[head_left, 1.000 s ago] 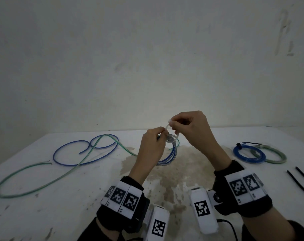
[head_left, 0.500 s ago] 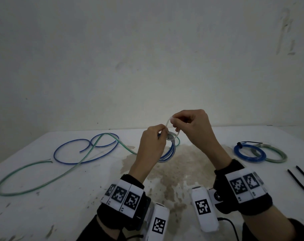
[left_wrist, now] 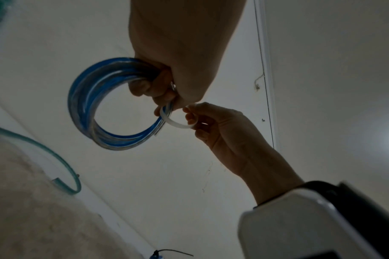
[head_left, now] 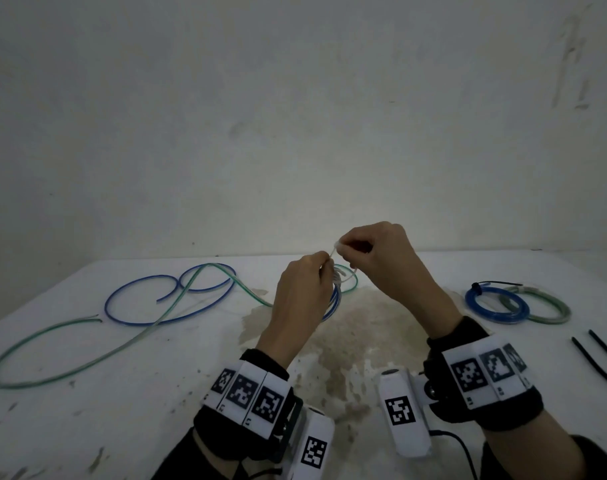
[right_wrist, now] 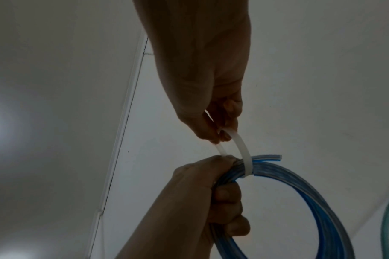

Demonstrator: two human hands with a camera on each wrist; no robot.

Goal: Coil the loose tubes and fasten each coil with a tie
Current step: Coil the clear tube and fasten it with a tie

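My left hand (head_left: 302,289) grips a coil of blue tube (left_wrist: 87,105) held above the table's middle; the coil (right_wrist: 299,192) hangs below the fist. A white tie (right_wrist: 244,150) loops round the coil's top, right beside the left thumb. My right hand (head_left: 375,251) pinches the tie's loop (left_wrist: 178,123) just above the coil. In the head view the left hand hides most of the coil (head_left: 333,303). A loose blue tube (head_left: 139,299) and a loose green tube (head_left: 87,344) lie on the table (head_left: 122,410) at the left.
Two tied coils lie at the right, a blue coil (head_left: 496,304) with a black tie and a green coil (head_left: 544,306). Two black ties (head_left: 596,355) lie near the right edge. A brown stain (head_left: 347,334) marks the table's middle. A wall stands behind.
Both hands have risen slightly with the coil. The right hand has drawn the white tie a little up and to the right.
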